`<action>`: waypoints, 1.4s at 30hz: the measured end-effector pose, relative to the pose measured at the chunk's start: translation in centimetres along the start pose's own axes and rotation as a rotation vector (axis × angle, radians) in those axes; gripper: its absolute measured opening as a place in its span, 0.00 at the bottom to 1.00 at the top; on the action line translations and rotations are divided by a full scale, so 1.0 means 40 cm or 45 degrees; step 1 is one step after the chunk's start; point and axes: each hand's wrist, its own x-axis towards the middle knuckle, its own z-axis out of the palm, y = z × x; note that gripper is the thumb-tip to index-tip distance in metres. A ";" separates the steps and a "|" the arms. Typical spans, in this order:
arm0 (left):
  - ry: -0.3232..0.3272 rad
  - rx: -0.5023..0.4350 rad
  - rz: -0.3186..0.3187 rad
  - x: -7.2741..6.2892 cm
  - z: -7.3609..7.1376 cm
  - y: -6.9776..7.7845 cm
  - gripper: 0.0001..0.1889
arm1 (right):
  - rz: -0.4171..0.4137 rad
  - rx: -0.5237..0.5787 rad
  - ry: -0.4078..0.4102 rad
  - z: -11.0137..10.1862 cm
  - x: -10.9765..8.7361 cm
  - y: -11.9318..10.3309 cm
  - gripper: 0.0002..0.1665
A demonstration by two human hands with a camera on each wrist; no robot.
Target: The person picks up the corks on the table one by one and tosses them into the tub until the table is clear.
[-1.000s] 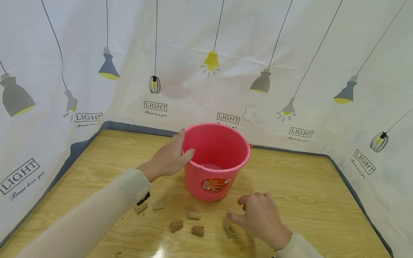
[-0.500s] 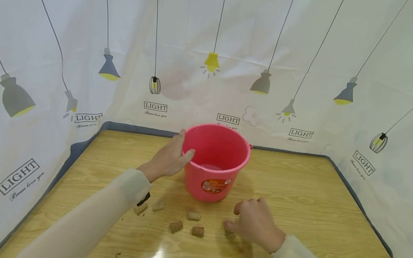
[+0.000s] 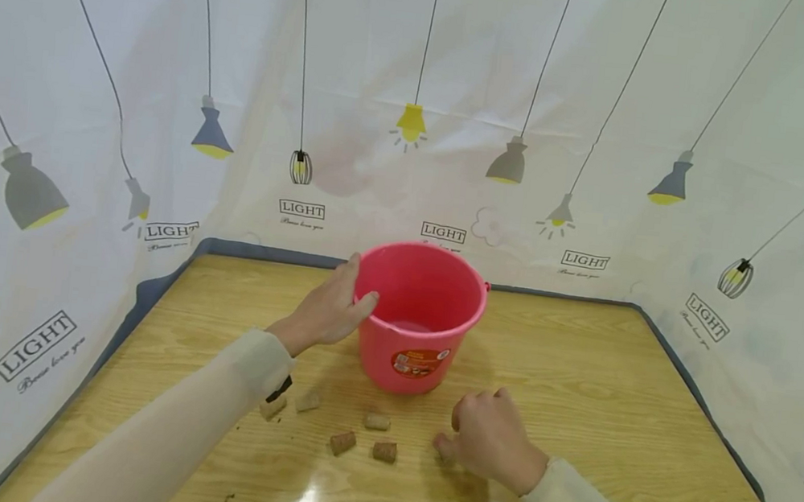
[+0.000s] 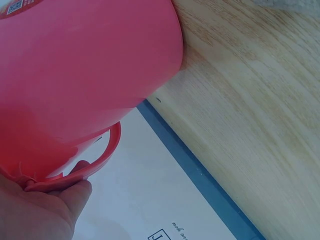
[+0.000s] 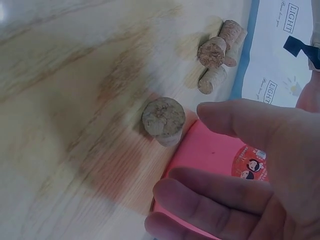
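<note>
My left hand [image 3: 327, 304] grips the rim of a pink plastic bucket [image 3: 413, 357] at its left side. In the left wrist view the fingers curl round the bucket's handle [image 4: 107, 150]. Low over the table, to the front right of the bucket, is my right hand [image 3: 496, 442]. The right wrist view shows its thumb and fingers spread apart, with a pale cork [image 5: 163, 120] just beyond the thumb tip, not held. From the head view that cork is mostly hidden by the thumb. The bucket's visible inside shows bare pink wall.
Several other corks lie in front of the bucket, among them a brown cork [image 3: 385, 451], another brown cork [image 3: 343, 442] and a light cork [image 3: 377, 421]. Two pale corks sit near the left sleeve. A white printed curtain [image 3: 408, 187] surrounds the wooden table [image 3: 580, 365].
My right hand has come down and slightly left and nearer, over the cork, which is now mostly covered in the head view. The left hand and bucket have stayed put.
</note>
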 end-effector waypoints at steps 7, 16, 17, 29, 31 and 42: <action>0.018 -0.018 0.006 0.002 0.004 -0.001 0.45 | -0.023 -0.023 0.016 0.006 0.001 -0.003 0.29; 0.027 -0.016 0.000 0.005 0.009 -0.007 0.45 | -0.029 -0.015 0.013 0.014 0.001 -0.006 0.29; 0.028 -0.015 0.001 0.005 0.009 -0.007 0.45 | -0.027 -0.014 0.013 0.015 0.001 -0.007 0.29; 0.029 -0.013 -0.001 0.003 0.008 -0.005 0.45 | -0.031 -0.031 0.035 0.027 -0.002 -0.016 0.27; 0.029 -0.015 -0.001 0.003 0.008 -0.005 0.45 | -0.028 -0.028 0.025 0.027 -0.001 -0.016 0.27; 0.031 -0.020 0.019 0.005 0.008 -0.009 0.45 | -0.020 0.016 -0.017 0.025 0.001 -0.019 0.28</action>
